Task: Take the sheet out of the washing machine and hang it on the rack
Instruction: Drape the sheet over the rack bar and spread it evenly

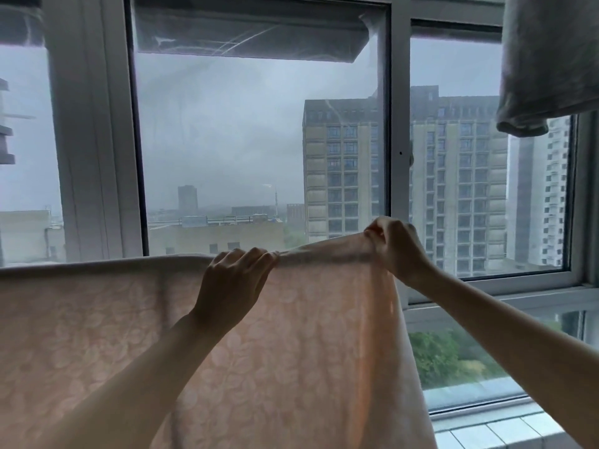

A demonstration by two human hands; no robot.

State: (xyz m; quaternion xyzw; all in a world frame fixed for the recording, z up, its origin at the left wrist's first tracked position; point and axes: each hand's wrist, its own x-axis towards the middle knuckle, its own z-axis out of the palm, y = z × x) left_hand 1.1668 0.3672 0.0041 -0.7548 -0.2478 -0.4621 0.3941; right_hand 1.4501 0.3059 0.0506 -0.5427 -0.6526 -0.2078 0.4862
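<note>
Our left hand (pixel 231 280) and right hand (pixel 397 251) both pinch the floral sheet (pixel 291 367)'s bunched top edge; uneven tugging could slide it off.

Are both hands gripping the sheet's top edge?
Yes, the left hand and right hand each pinch the top edge of the sheet, which hangs down below them.

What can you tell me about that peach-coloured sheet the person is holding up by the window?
The sheet is thin, pale peach cloth with a faint leaf-like pattern, and daylight glows through it. It hangs as a broad curtain across the lower frame, its top edge running nearly level, though whatever carries it is hidden. The left hand and right hand both pinch that top edge, which bunches into a tight roll between them. The right side falls in loose vertical folds.
</note>
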